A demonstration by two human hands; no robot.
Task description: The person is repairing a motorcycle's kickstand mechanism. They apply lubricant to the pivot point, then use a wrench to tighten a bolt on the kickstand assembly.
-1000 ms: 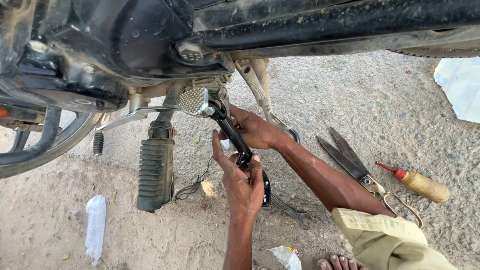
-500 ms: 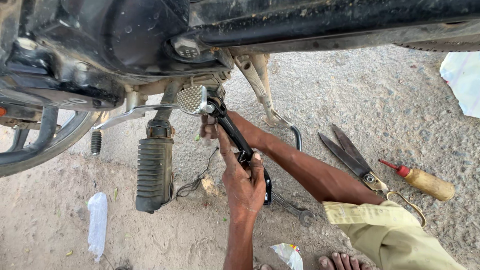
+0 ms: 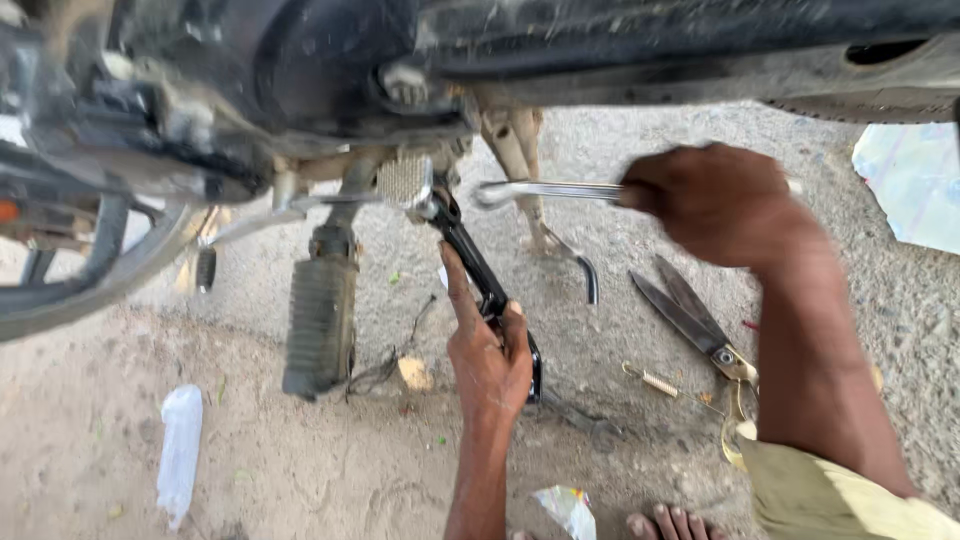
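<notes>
Side stand, hung below the motorcycle frame, was gripped by the left hand, fingers wrapped around it; the right hand was closed on a spanner, best seated squarely before turning.

a clear plastic bag lies flat on the sand, lower left; a crumpled white wrapper near the bottom edge; a pale plastic sheet at the right edge
</notes>
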